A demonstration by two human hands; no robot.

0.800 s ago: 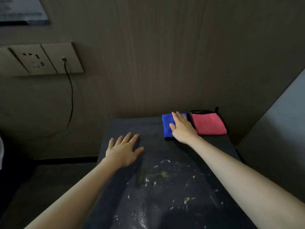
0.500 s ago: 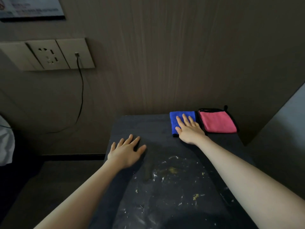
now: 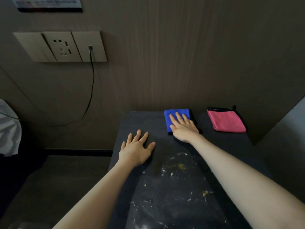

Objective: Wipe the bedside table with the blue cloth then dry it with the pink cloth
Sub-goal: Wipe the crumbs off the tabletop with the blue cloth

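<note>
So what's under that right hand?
The blue cloth, lying flat on the dark table by the wall. The right hand rests open on it and covers its near right part, so that part cannot be seen.

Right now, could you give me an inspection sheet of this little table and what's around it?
Surface: dark bedside table, with white smears and yellowish crumbs on its near half.
Job's things: blue cloth folded at the back edge; pink cloth folded to its right, apart from it.
Clutter: nothing seen.
Hands: right hand flat on the blue cloth, fingers spread; left hand flat on the bare tabletop.
Cables: black cable plugged into the wall socket panel, hanging down.
Surroundings: wood-grain wall; white fabric at far left.
</note>
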